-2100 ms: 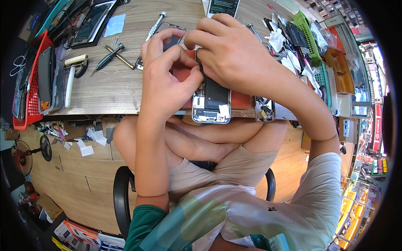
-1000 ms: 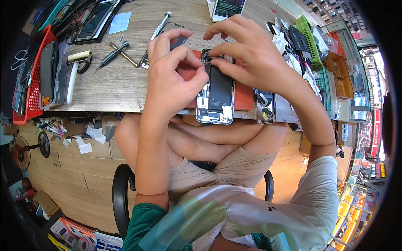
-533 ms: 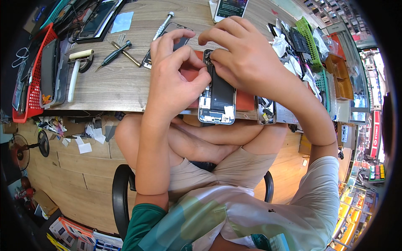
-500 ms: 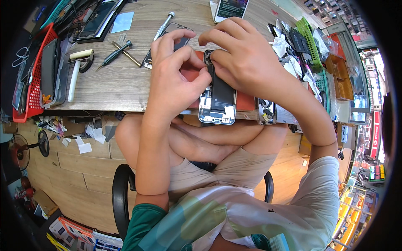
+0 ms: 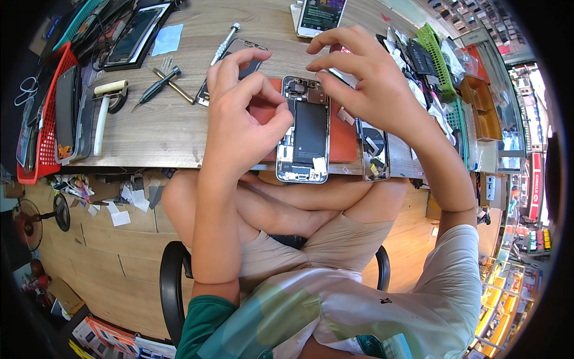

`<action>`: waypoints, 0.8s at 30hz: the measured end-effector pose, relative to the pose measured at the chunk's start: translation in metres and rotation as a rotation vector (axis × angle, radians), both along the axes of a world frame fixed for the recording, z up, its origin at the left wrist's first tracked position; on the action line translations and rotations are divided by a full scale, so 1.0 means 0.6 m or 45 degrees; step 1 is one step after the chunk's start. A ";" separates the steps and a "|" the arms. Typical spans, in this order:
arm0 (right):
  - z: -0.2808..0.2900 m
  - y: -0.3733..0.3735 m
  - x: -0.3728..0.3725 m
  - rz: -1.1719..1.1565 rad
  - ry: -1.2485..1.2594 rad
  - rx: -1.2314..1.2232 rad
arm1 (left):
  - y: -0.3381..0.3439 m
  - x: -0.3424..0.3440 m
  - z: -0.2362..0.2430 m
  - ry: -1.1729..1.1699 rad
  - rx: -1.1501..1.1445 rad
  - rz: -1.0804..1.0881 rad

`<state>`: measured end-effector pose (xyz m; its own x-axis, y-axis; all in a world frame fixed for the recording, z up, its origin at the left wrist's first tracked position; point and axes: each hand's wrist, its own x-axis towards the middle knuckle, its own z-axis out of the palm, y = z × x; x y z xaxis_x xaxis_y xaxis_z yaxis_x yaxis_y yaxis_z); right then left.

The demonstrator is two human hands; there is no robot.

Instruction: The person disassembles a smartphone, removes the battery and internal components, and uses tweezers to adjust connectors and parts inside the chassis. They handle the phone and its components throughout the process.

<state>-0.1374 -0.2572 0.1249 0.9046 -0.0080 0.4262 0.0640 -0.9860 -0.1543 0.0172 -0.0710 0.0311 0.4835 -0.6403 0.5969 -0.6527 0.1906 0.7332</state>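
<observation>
An opened smartphone (image 5: pixel 310 134), its dark battery and boards exposed, lies on an orange mat (image 5: pixel 344 140). My left hand (image 5: pixel 242 116) has thumb and index curled together by the phone's upper left side; whatever they hold is hidden. My right hand (image 5: pixel 373 81) hovers up and right of the phone, fingers apart and bent, with nothing visible in them. Right of the phone sits a phone shell (image 5: pixel 375 167) holding small parts. A detached screen (image 5: pixel 235 51) is partly behind my left hand. Two crossed screwdrivers (image 5: pixel 156 88) and a silver screwdriver (image 5: pixel 222 45) lie to the left.
A white roller tool (image 5: pixel 101 122) and red basket (image 5: pixel 39 158) are on the desk's left. A propped phone (image 5: pixel 317 18) stands at the back. Green baskets (image 5: pixel 436 54), scraps and an orange tray (image 5: pixel 481 119) crowd the right. My crossed legs are below the desk edge.
My right hand has lifted off the phone toward the upper right and its fingers have spread, uncovering the phone's top end. My left hand has shifted slightly left and down, still pinched.
</observation>
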 end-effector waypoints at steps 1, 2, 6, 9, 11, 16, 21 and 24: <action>0.001 -0.003 0.001 0.000 0.021 0.037 | 0.000 0.001 0.000 -0.003 0.004 -0.001; 0.004 -0.005 0.003 0.000 0.041 0.075 | 0.001 0.002 0.000 -0.006 0.009 -0.001; 0.004 -0.011 0.011 0.008 0.102 0.152 | 0.003 0.004 0.004 0.025 0.034 -0.013; 0.011 -0.023 0.006 -0.040 0.144 0.158 | -0.001 0.000 0.010 -0.001 0.041 -0.018; 0.024 -0.039 -0.002 -0.026 0.077 0.127 | -0.007 -0.002 0.003 0.047 0.013 -0.030; 0.078 -0.081 -0.112 -0.563 0.130 0.427 | -0.002 0.001 0.000 0.031 0.061 -0.062; 0.042 -0.085 -0.261 -0.824 0.042 0.417 | 0.006 -0.010 0.018 -0.093 0.098 0.013; 0.018 -0.073 -0.281 -0.925 0.130 0.426 | 0.032 -0.035 0.074 -0.322 0.268 0.157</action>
<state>-0.3060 -0.3012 0.1356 0.6588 -0.7217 0.2125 -0.6059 -0.6764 -0.4188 -0.0040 -0.0520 0.0757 0.4182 -0.7081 0.5690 -0.8276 -0.0388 0.5600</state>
